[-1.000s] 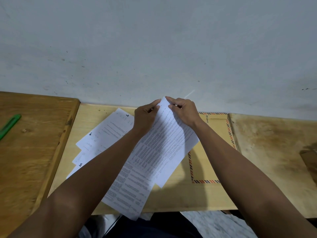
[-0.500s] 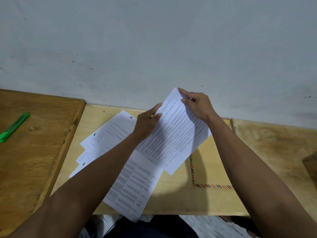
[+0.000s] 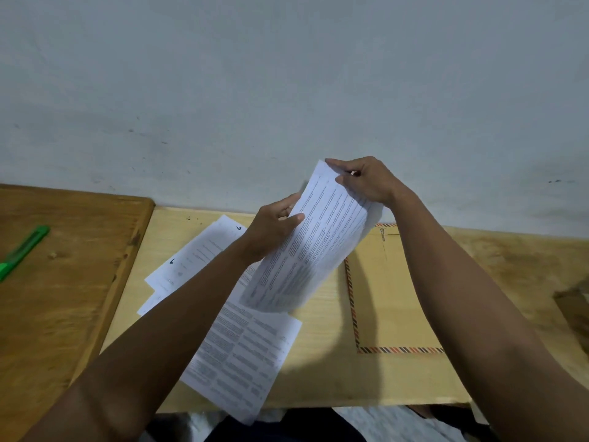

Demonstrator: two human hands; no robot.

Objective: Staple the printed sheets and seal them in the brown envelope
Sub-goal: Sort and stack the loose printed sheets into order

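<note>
Head view, the only one I have: my left hand (image 3: 271, 231) and right hand (image 3: 366, 180) hold a lifted printed sheet (image 3: 314, 244) above the pale worktop (image 3: 322, 374). The left grip is closed on the sheet's left edge, thumb across the printed face and fingers behind; the right grip pinches the far top corner between thumb and fingertips. The sheet is tilted, its near end hanging free just above a second printed sheet (image 3: 242, 355) that lies flat and overhangs the worktop's near edge. Further loose sheets (image 3: 191, 260), fanned and marked with handwritten numerals, lie to the left, partly under my left forearm. The brown envelope (image 3: 392, 288), edged in a red-and-dark striped border, lies flat on the right of the worktop, partly under my right forearm; I cannot tell whether its flap is open. A green object (image 3: 24, 250), perhaps a pen or cutter, rests well apart on the darker wooden table (image 3: 63, 298) to the left. No stapler is visible. I judge the step in hand to be gathering and ordering the pages, so the task is at an early stage: nothing is stapled and nothing is in the envelope. The next move calls for setting this sheet squarely with the others, aligning all edges into one stack, and locating a stapler before any fastening.
</note>
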